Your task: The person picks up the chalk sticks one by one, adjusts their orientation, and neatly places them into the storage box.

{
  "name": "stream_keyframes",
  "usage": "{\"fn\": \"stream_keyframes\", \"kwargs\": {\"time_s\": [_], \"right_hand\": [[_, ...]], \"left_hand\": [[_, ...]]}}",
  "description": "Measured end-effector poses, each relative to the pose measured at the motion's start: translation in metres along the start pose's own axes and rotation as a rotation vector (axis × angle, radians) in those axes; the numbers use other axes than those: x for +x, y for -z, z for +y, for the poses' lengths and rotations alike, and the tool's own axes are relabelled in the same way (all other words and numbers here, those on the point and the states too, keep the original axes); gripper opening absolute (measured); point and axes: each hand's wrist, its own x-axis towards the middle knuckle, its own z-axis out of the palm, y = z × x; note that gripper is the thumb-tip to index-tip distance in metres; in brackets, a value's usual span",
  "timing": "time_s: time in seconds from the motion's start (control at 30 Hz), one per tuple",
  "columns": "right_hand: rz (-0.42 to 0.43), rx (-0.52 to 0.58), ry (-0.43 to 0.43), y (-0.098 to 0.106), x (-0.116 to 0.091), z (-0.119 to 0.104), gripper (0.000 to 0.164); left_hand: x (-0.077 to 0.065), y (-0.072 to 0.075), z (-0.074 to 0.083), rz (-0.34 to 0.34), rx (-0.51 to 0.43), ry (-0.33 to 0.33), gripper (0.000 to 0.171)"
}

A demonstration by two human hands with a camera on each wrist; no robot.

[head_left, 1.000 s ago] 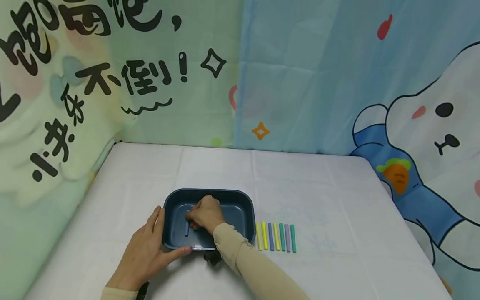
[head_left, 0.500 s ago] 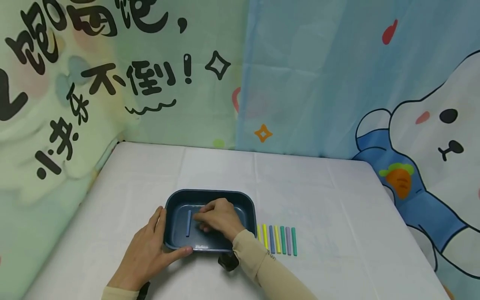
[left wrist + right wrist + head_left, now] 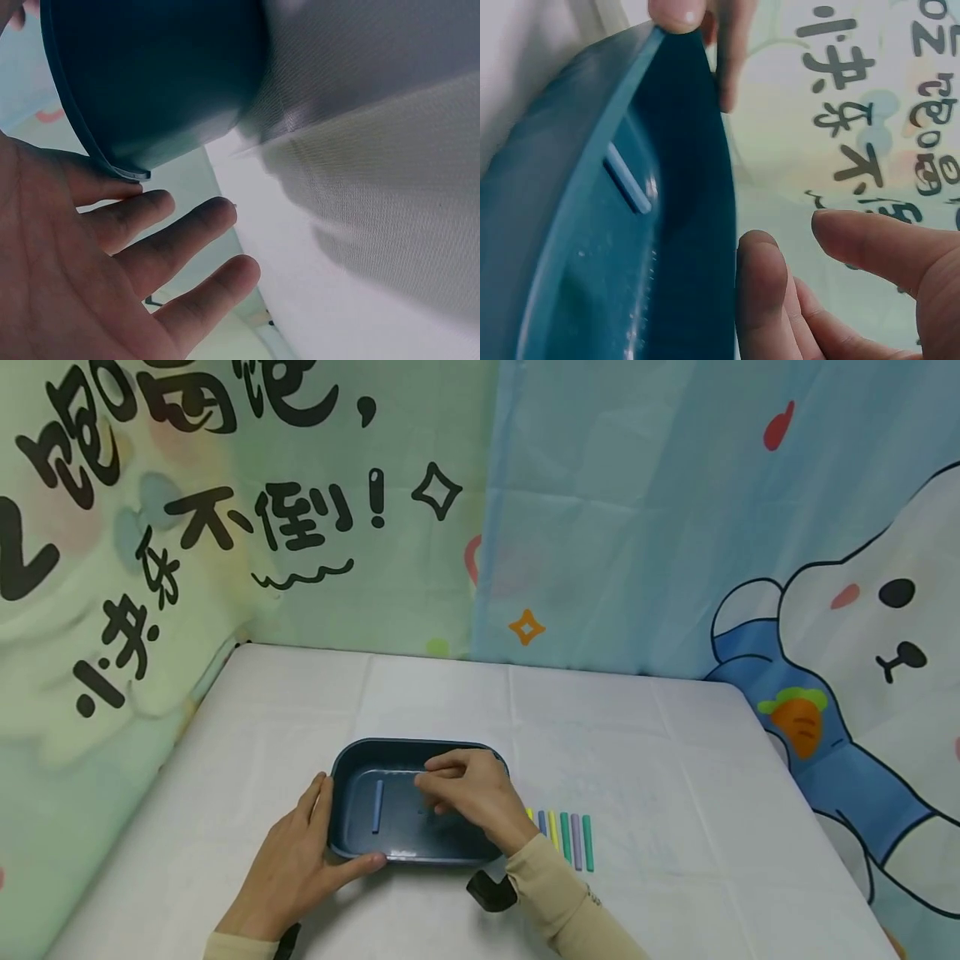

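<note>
A dark blue rectangular tray (image 3: 352,843) with rounded corners stands on the white table. Inside it, toward the left, lies one slim blue chalk-like stick (image 3: 377,807), which the right wrist view also shows as a blue stick (image 3: 628,178). My left hand (image 3: 288,852) spans the tray's near left corner, straight fingers along the left side and thumb on the front rim. Over the tray's right half is my right hand (image 3: 472,793). In the right wrist view its thumb (image 3: 885,244) and forefinger are apart, with nothing between them.
Right of the tray, several similar sticks stand in a row side by side, among them a purple stick (image 3: 577,842) and a green stick (image 3: 588,843); my right hand and sleeve cover the row's left end. A printed cloth backdrop (image 3: 600,527) rises behind the table (image 3: 675,827).
My right hand has let go of the blue stick, which stays in the tray, and has moved right toward the tray's right side. My left hand keeps its place.
</note>
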Motion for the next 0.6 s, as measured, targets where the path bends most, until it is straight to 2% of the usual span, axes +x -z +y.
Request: {"fn": "stream_keyframes", "kwargs": {"time_s": [0.33,0.6], "right_hand": [[0.067,0.026,0.004,0.022,-0.019,-0.001,0.036],[0.109,0.070,0.009,0.037,-0.027,0.002,0.033]], "left_hand": [[-0.001,0.000,0.001,-0.012,-0.001,0.016,0.121],[-0.001,-0.001,-0.001,0.018,-0.008,-0.017,0.121]]}}
